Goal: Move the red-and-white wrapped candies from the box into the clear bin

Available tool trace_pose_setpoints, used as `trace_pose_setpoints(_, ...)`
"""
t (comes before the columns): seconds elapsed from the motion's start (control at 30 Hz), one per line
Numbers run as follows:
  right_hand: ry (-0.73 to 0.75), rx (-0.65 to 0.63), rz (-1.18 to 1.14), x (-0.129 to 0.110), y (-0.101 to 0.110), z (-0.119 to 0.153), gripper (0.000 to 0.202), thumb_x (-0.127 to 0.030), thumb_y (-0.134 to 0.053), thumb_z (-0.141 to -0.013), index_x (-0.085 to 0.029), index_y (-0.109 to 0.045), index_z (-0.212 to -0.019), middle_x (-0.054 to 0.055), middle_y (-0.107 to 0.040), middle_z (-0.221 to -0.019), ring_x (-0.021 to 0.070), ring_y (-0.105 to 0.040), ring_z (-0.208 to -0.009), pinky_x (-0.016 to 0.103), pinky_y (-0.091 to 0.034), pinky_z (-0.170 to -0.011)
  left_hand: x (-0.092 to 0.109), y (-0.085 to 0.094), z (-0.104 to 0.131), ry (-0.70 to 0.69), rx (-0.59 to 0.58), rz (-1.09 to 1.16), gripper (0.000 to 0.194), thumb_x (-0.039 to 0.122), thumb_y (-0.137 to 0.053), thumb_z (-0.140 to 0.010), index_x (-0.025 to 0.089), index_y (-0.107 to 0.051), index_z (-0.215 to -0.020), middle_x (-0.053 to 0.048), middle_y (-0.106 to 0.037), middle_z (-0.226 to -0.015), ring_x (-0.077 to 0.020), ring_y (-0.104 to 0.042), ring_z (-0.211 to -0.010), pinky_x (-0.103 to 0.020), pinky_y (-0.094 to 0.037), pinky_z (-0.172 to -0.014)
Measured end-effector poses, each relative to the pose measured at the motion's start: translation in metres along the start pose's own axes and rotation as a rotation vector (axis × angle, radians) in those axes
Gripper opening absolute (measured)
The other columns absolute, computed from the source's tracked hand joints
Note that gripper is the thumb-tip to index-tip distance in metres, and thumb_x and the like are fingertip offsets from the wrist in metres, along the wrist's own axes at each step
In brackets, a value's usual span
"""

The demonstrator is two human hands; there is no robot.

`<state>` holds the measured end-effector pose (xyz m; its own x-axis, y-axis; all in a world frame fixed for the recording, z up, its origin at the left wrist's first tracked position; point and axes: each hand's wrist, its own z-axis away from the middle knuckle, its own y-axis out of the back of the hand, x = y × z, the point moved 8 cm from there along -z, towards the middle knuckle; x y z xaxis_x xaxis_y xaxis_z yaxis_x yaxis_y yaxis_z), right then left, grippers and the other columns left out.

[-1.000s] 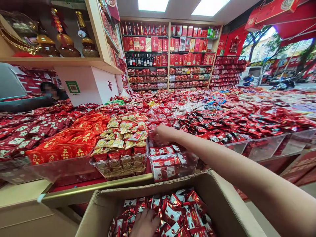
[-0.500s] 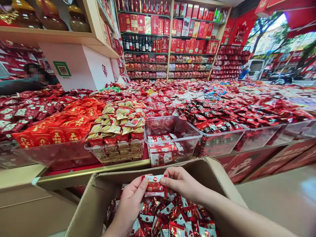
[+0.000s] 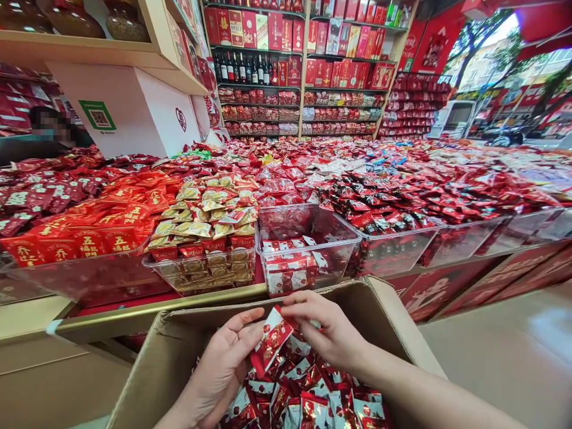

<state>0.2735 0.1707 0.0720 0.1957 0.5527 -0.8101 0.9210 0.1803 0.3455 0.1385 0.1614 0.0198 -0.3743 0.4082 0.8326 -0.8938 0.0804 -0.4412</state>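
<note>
A red and white candy packet (image 3: pixel 272 339) is tilted between my two hands, above an open cardboard box (image 3: pixel 134 363). My left hand (image 3: pixel 227 357) grips its left side between thumb and fingers. At the packet's upper right corner, the fingers of my right hand (image 3: pixel 328 328) are bent and close to it; whether they pinch it is hard to tell. Many similar red and white packets (image 3: pixel 313 408) lie loose in the box below.
Behind the box, a clear plastic bin (image 3: pixel 313 256) holds some red and white packets. Beside it stand a bin of gold packets (image 3: pixel 201 262) and a bin of black and red packets (image 3: pixel 397 256). A person (image 3: pixel 53 134) is at the far left.
The packet has turned from level to steeply tilted and moved slightly left. My left hand has rolled more palm-up, and my right fingers have shifted to the packet's upper corner.
</note>
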Motion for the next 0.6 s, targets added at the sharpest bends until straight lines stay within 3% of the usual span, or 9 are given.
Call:
trace_pose_setpoints(0.1,-0.426,-0.008,-0.375,0.033,-0.011,0.007,0.029,-0.037,-0.042,-0.08,-0.017,-0.053,-0.098,0.005,-0.057,-0.083,0.0106,-0.054,-0.063,0.024,-0.045,-0.054,0.004,-0.001,0.0,-0.114,0.048,-0.069,0.033,0.016,-0.063,-0.068,0.018,-0.048,-0.097,-0.004,-0.068,-0.082,-0.0155,-0.063,-0.074,-0.026,-0.049,-0.068)
trace_pose_setpoints(0.2,-0.609,-0.092,-0.515,0.042,-0.027,0.012,0.032,-0.044,-0.055,-0.069,-0.012,-0.053,-0.075,-0.002,-0.05,-0.059,0.0048,-0.042,-0.043,0.018,-0.036,-0.041,0.0,-0.001,-0.001,-0.13,0.054,-0.121,0.036,0.016,-0.065,-0.066,0.018,-0.047,-0.097,-0.002,-0.069,-0.081,-0.0142,-0.063,-0.074,-0.023,-0.048,-0.068)
trace_pose_setpoints(0.3,-0.616,-0.044,-0.47,0.043,-0.025,0.011,0.034,-0.042,-0.062,-0.062,-0.012,-0.048,-0.06,-0.005,-0.043,-0.047,0.0025,-0.034,-0.041,0.015,-0.028,-0.04,-0.004,0.0,0.0,-0.109,0.068,-0.112,0.038,0.017,-0.068,-0.063,0.018,-0.048,-0.095,-0.002,-0.07,-0.075,-0.015,-0.064,-0.072,-0.023,-0.048,-0.067)
trace_pose_setpoints(0.47,-0.6,-0.098,-0.439,0.042,-0.028,0.013,0.032,-0.044,-0.054,-0.069,-0.013,-0.05,-0.064,-0.002,-0.048,-0.05,0.0055,-0.04,-0.043,0.018,-0.032,-0.043,-0.004,0.0,0.002,-0.068,0.113,-0.037,0.039,0.019,-0.071,-0.058,0.016,-0.052,-0.091,-0.002,-0.071,-0.069,-0.0158,-0.064,-0.064,-0.024,-0.049,-0.063)
trace_pose_setpoints(0.53,-0.506,-0.113,-0.286,0.03,-0.02,0.01,0.029,-0.041,-0.049,-0.074,-0.013,-0.052,-0.065,-0.001,-0.049,-0.052,0.0068,-0.043,-0.046,0.019,-0.033,-0.045,-0.003,0.0,0.001,-0.081,0.114,-0.006,0.042,0.024,-0.07,-0.059,0.018,-0.051,-0.095,-0.002,-0.071,-0.071,-0.0163,-0.063,-0.065,-0.025,-0.049,-0.062)
trace_pose_setpoints(0.6,-0.288,-0.075,-0.056,0.0,0.0,-0.003,0.025,-0.035,-0.045,-0.078,-0.014,-0.053,-0.065,-0.001,-0.051,-0.057,0.0074,-0.044,-0.053,0.019,-0.035,-0.05,-0.002,0.003,-0.002,-0.105,0.118,-0.009,0.041,0.032,-0.066,-0.063,0.02,-0.049,-0.098,-0.001,-0.07,-0.075,-0.0165,-0.063,-0.067,-0.026,-0.048,-0.062)
